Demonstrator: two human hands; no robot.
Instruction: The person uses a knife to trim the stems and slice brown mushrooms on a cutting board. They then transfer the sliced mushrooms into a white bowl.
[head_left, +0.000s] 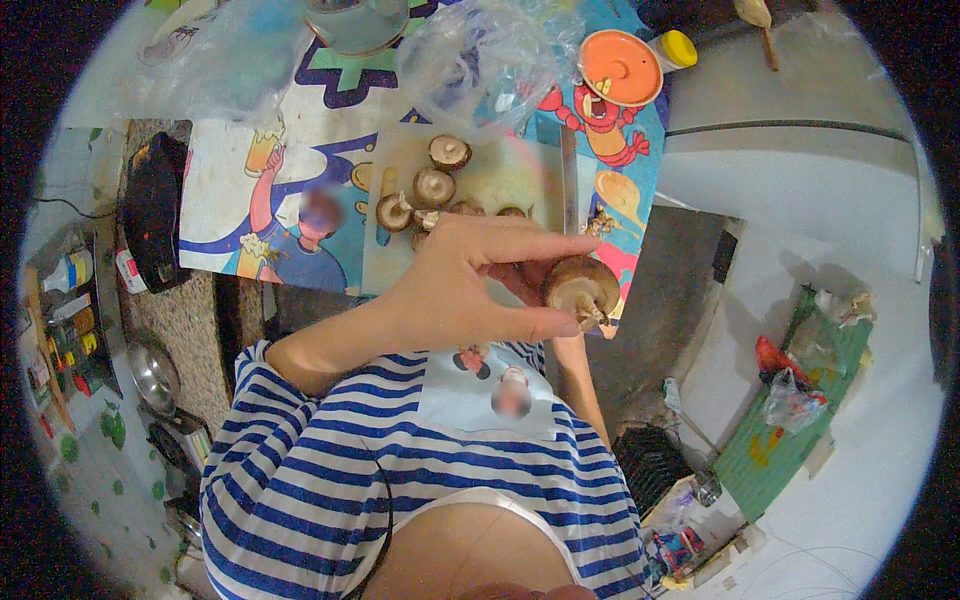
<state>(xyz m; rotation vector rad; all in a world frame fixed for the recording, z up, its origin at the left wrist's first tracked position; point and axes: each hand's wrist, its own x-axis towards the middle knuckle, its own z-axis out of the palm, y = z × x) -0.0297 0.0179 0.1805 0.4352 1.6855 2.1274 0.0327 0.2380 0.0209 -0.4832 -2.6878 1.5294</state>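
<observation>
My left hand reaches across from the left. Its thumb and fingers grip a brown shiitake mushroom, gills and stem turned up towards me. Of my right arm, the forearm shows below the mushroom; the hand itself is mostly hidden behind my left hand and the mushroom. Beyond my left hand, several more shiitake mushrooms lie on a pale cutting board, some partly covered by the hand. A long narrow strip, possibly a knife blade, lies along the board's right side. Small mushroom scraps sit to its right.
A cartoon-printed table cover lies under the board. Clear plastic bags, a glass vessel, an orange lid and a yellow-capped jar stand at the far side. A green board with bags lies off to the right.
</observation>
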